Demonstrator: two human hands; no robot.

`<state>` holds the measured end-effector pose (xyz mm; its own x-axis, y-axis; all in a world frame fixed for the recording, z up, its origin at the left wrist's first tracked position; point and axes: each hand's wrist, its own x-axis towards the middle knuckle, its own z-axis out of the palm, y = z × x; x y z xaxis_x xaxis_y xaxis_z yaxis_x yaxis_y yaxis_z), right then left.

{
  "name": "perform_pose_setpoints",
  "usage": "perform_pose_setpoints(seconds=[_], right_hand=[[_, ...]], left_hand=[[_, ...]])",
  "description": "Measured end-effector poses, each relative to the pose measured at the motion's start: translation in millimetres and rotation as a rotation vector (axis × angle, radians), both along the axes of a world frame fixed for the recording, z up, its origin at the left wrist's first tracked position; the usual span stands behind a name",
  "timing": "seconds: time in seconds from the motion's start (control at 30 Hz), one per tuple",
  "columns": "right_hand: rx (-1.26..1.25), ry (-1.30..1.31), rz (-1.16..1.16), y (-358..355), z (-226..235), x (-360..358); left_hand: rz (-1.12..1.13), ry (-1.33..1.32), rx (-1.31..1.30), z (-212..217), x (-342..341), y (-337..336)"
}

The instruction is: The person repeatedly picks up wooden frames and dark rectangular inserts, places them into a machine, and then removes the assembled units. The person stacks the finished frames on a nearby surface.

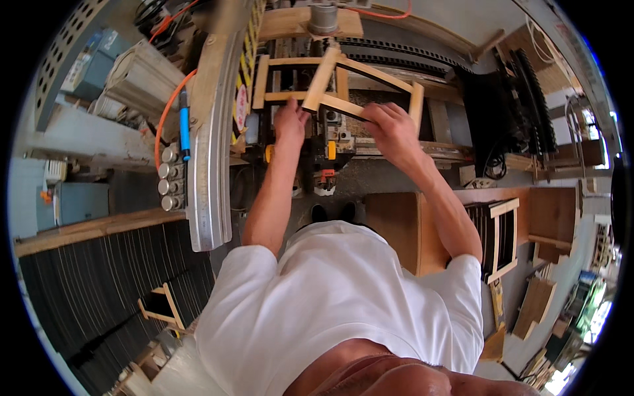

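A light wooden rectangular frame (383,72) with dark inner edges is tilted above the machine bed. My right hand (394,132) is closed around its near rail, close to the right corner. A second, similar wooden frame (262,82) lies in the machine to the left, partly covered by the first. My left hand (289,124) has its fingers bent at that frame's near rail, close to the raised frame's left corner. The thumb side is partly hidden. Yellow-capped machine parts (331,150) stand below and between my hands.
A metal column (210,165) with a blue pen-shaped tool (184,125) rises at left. Several stacked frames (505,237) stand at right by a brown wooden box (393,231). Dark strips (99,284) fill the lower left, with a small frame (173,307) on them. Cable chains (396,53) run behind.
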<state>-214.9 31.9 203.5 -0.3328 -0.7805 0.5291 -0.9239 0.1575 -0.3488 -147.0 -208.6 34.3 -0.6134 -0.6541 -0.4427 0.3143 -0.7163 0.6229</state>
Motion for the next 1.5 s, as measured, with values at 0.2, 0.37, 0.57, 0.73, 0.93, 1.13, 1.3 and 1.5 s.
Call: perform_pose_setpoints(seconds=[0.2, 0.37, 0.57, 0.73, 0.93, 1.13, 1.3, 1.5], right_hand=[[0.08, 0.03, 0.192, -105, -65, -15], [0.195, -0.017, 0.211, -113, -86, -23], [0.111, -0.04, 0.282, -127, -76, -53], [0.088, -0.046, 0.248, -185, -100, -86], [0.126, -0.057, 0.229, -220, -123, -98], [0.136, -0.092, 0.216, -223, -117, -98], [0.225, -0.07, 0.175, -231, -112, -102], [0.175, 0.105, 0.175, -228, -125, -106]], left_hand=[[-0.179, 0.12, -0.14, 12, 51, 33], [-0.097, 0.314, -0.058, 5, 41, 36], [0.085, 0.179, -0.021, 2, 47, 63], [0.082, 0.109, -0.076, 28, 117, 128], [0.168, -0.006, -0.09, 47, 192, 193], [0.159, -0.073, -0.065, 48, 229, 201], [0.109, -0.097, -0.044, 39, 250, 184], [0.092, -0.063, -0.055, 25, 288, 165]])
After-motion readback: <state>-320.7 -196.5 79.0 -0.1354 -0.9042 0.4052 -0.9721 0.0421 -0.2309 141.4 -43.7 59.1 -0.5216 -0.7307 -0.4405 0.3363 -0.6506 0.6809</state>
